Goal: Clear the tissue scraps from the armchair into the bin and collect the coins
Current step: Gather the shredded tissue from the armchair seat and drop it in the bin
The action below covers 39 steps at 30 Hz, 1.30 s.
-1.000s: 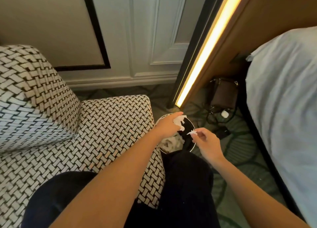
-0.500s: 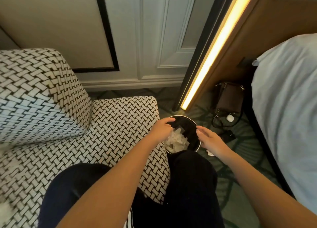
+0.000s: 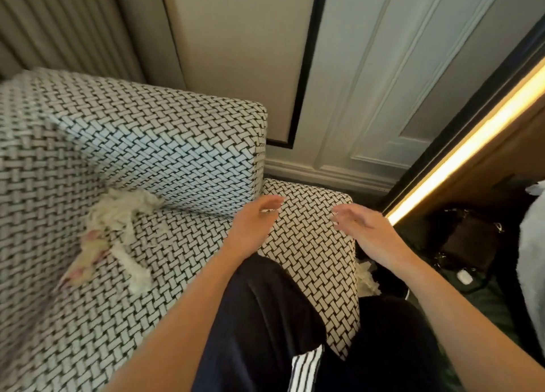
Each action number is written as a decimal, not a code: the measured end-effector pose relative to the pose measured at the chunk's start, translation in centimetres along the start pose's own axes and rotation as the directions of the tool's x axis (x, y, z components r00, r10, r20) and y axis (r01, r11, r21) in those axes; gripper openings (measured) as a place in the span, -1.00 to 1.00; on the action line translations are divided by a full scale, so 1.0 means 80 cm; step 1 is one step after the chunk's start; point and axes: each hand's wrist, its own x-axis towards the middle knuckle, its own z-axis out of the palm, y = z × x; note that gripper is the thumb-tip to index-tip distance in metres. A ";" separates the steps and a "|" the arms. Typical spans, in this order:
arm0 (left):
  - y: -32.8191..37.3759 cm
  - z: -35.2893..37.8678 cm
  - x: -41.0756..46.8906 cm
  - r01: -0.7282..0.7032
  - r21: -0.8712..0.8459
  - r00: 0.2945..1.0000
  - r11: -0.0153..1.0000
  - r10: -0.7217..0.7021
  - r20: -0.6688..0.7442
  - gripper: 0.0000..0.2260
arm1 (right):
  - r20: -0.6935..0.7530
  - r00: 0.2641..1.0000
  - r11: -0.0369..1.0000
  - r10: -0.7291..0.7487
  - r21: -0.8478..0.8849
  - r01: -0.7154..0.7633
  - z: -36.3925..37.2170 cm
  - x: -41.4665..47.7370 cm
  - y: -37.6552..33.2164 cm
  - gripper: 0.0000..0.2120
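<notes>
Head view, Speaker One: where are the tissue scraps (image 3: pixel 118 223) being shown?

Speaker Two: They are being shown lying on the armchair (image 3: pixel 182 262) seat, in the crease where the seat is being met by the back cushion (image 3: pixel 153 156), well to the left of both hands. Pinkish bits are being seen among them, too blurred to be identified.

Speaker One: How is the left hand (image 3: pixel 253 223) being held?

Speaker Two: It is being held above the right part of the seat, fingers loosely curved and spread. Nothing is being gripped by it, and the scraps are being kept well apart from its fingertips.

Speaker One: And the right hand (image 3: pixel 368 229)?

Speaker Two: It is being held over the seat's right edge, fingers stretched out and pointing left. Nothing is being held in it either.

Speaker One: Is the bin (image 3: pixel 392 285) being shown?

Speaker Two: Only partly. It is being glimpsed as a dark shape on the floor just beside the chair's right edge, beneath the right wrist, with white tissue (image 3: pixel 365 276) being seen at its near side.
</notes>
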 end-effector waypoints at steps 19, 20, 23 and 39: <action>-0.217 -0.216 -0.202 0.308 -0.439 0.651 0.844 -0.524 -0.550 -0.79 | 0.622 0.746 0.866 -0.239 -0.211 0.454 0.329 0.034 -0.126 -0.77; -0.223 -0.220 -0.209 0.322 -0.450 0.636 0.833 -0.542 -0.549 -0.80 | 0.645 0.729 0.866 -0.231 -0.204 0.456 0.344 0.034 -0.127 -0.76; -0.238 -0.228 -0.227 0.336 -0.483 0.594 0.809 -0.580 -0.557 -0.81 | 0.710 0.687 0.844 -0.157 -0.265 0.467 0.388 0.035 -0.128 -0.60; -0.265 -0.216 -0.245 0.348 -0.531 0.574 0.772 -0.624 -0.531 -0.87 | 0.769 0.587 0.511 -0.252 -0.410 0.755 0.442 0.020 -0.079 -0.38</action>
